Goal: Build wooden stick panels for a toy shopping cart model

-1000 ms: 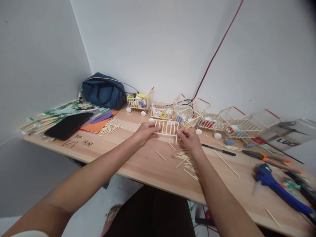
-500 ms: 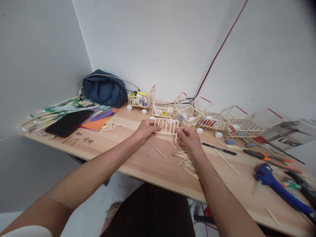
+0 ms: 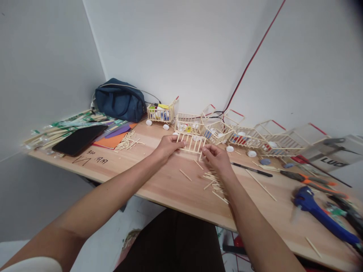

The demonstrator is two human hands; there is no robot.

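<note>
Because the slatted stick panel point(image 3: 190, 145) looks slender, the hands seem to take it by its 2 ends, which leaves the slats between them uncovered; the left hand point(image 3: 170, 145) grips the end at 9 o'clock, thumb laid over the near face and fingers apparently behind; the right hand point(image 3: 214, 155) pinches the corner at 4 o'clock between thumb and forefinger, probably to steady that end without hiding it; the panel is held over the middle of the wooden desk point(image 3: 170, 183), though whether its lower edge touches the wood I cannot tell; at 5 o'clock from it a loose pile of cut sticks point(image 3: 214, 183) lies beside the right forearm point(image 3: 251, 215), presumably for easy reach; farther off at 4 o'clock rests a blue hot-glue gun point(image 3: 323, 216), likely placed clear of the hands; from 10 to 3 o'clock, 5 miniature stick shopping carts point(image 3: 217, 132) line the wall point(image 3: 181, 49), perhaps to save space in front.
</note>
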